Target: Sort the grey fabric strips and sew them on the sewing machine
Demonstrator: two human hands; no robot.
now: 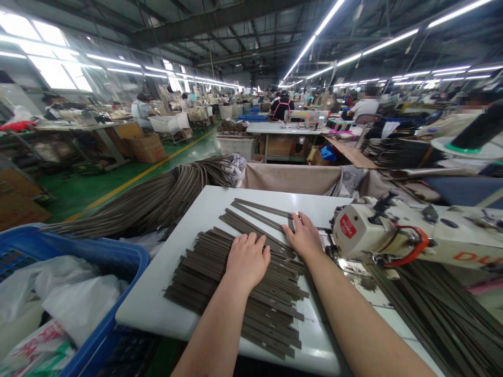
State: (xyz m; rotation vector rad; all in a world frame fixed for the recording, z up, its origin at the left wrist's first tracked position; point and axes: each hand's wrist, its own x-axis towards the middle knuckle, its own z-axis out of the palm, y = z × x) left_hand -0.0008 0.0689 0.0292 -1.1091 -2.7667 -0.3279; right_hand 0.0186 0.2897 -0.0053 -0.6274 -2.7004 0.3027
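Observation:
A layer of dark grey-brown fabric strips (204,267) lies side by side on the white sewing table (151,309). My left hand (247,261) rests palm down on top of this layer, its fingers slightly bent and not wrapped round anything. Farther forward, several separate strips (257,210) lie at a slant. My right hand (304,236) touches their right ends with its fingers spread, close to the head of a white sewing machine (353,228). The undersides of both hands are hidden.
A thick bundle of long strips (173,191) hangs past the table's left edge. Beside it stands a blue crate (129,251) with plastic bags. More strips (436,303) lie right of the machine. A cloth-lined bin (291,178) stands behind the table. People work farther back.

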